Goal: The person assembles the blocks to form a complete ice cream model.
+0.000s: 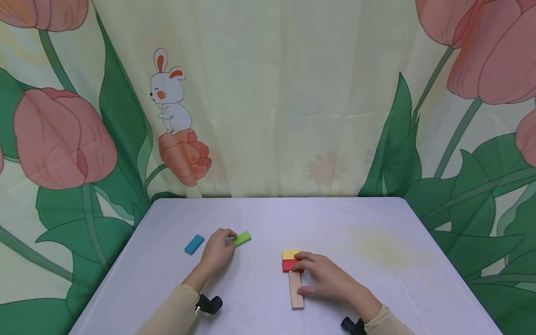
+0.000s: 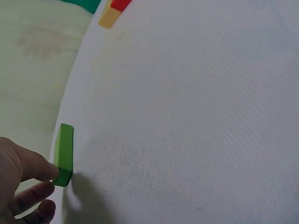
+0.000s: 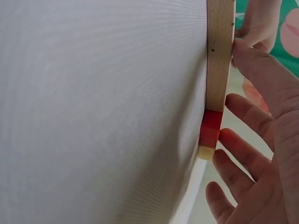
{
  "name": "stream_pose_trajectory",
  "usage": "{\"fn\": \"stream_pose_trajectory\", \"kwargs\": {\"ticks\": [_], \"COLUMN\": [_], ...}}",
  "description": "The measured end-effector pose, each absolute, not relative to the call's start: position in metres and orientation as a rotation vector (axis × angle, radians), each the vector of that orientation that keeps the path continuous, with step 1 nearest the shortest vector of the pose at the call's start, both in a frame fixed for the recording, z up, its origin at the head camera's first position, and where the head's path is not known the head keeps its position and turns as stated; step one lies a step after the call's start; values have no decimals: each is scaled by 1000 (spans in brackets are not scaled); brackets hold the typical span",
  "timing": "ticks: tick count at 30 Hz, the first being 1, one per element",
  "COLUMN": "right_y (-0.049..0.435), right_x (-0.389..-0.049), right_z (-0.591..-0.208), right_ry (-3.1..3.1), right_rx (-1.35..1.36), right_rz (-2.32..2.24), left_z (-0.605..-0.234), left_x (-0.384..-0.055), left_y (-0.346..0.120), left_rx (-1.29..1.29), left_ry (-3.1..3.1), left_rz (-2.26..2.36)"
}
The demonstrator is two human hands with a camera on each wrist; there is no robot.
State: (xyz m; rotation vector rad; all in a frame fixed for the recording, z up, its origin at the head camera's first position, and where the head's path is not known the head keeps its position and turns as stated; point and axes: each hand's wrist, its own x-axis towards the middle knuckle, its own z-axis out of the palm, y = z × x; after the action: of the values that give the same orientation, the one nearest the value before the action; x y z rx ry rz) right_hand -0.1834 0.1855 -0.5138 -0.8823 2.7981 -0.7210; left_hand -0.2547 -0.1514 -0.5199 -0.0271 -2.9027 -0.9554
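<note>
My left hand [image 1: 216,252] pinches the near end of a green rectangular block [image 1: 242,239] that lies on the white-covered table. In the left wrist view its fingertips sit right at the lower end of the green block [image 2: 64,151]. On the right, my right hand [image 1: 330,278] rests with fingers spread along a row of blocks. Its thumb touches a long plain wooden block [image 1: 296,292], and its fingertips are at a red block [image 1: 287,265] and a yellow block [image 1: 289,254]. Red lies across the far end of the wooden block, with yellow alongside beyond it.
A blue block [image 1: 194,244] lies on the table just left of my left hand. The white tablecloth [image 1: 335,218] reaches back to a hanging curtain [image 1: 284,116] printed with tulips and a rabbit. Black wrist devices sit on both forearms.
</note>
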Motion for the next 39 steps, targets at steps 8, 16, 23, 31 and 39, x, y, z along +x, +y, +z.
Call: {"fn": "stream_pose_trajectory", "kwargs": {"ticks": [8, 16, 23, 31, 39], "right_y": [184, 186, 185, 184, 184], "right_x": [-183, -181, -181, -181, -181], "right_z": [-514, -516, -513, -513, -514], "right_ry": [2778, 2771, 2768, 2761, 2747], "right_rx": [-852, -855, -837, -823, -801], "right_rz": [-748, -768, -771, -764, -782], "left_z": [-524, -524, -524, -523, -528], "left_x": [-255, -257, -260, -264, -268], "left_y": [-153, -150, -144, -133, -120], "left_rx": [-57, -101, -118, -151, -201], "left_ry": [-2879, -2848, -2845, -2861, -2860], "left_rz": [-963, -964, -989, -999, -1013]}}
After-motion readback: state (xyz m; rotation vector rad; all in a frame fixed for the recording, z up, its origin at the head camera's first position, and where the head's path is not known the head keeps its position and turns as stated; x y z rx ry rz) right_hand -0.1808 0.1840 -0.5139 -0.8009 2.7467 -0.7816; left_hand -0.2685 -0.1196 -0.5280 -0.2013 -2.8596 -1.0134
